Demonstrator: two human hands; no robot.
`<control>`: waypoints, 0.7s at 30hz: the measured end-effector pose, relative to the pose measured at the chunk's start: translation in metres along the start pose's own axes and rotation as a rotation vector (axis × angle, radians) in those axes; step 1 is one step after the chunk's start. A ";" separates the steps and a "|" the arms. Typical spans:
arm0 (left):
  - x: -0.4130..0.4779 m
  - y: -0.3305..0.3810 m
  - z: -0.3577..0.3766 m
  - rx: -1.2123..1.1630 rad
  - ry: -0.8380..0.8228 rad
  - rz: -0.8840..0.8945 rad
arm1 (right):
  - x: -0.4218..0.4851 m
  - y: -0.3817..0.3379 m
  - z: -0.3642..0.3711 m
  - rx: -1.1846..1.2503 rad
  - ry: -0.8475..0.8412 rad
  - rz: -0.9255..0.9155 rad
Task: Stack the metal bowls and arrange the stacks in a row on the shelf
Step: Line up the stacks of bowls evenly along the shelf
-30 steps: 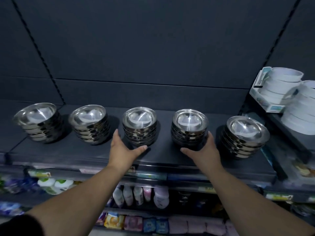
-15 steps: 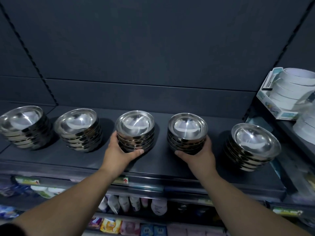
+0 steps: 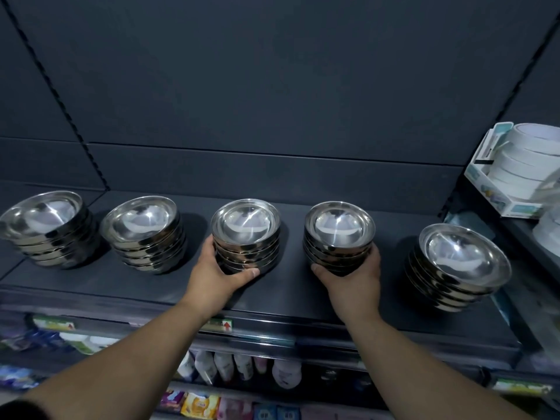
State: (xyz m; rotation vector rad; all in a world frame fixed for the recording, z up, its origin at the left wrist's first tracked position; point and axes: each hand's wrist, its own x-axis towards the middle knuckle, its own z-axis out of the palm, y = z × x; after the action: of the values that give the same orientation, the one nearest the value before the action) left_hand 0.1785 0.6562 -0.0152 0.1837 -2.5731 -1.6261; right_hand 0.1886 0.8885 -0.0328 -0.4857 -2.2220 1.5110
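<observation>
Several stacks of shiny metal bowls stand in a row on the dark shelf (image 3: 291, 301). My left hand (image 3: 216, 277) grips the base of the middle stack (image 3: 246, 234), thumb in front and fingers round its left side. My right hand (image 3: 353, 278) grips the fourth stack (image 3: 338, 234) from below, thumb at its left, fingers round its right. Untouched are the far-left stack (image 3: 45, 228), the second stack (image 3: 144, 233) and the tilted far-right stack (image 3: 460, 266).
White round containers in a carton (image 3: 515, 174) sit on a side shelf at the right. Below the shelf edge hang price labels (image 3: 219, 325), with bottles (image 3: 239, 366) and coloured packets (image 3: 200, 404) on lower shelves. The dark back panel rises behind the bowls.
Both hands have closed in from beside the two stacks and now grip them. The view has shifted slightly, and the stacks sit a bit nearer the back.
</observation>
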 end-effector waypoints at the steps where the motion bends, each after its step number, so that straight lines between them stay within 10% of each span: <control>1: 0.000 0.000 0.000 0.000 0.004 -0.001 | -0.002 0.000 0.000 0.003 0.010 -0.002; 21: -0.006 -0.003 -0.014 0.111 -0.100 -0.004 | -0.045 0.000 -0.029 -0.282 0.009 0.058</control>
State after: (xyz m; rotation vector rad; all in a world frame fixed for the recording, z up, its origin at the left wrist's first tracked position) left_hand 0.1863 0.6432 -0.0117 0.1190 -2.7412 -1.5324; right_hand 0.2419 0.8888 -0.0297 -0.6455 -2.4451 1.2229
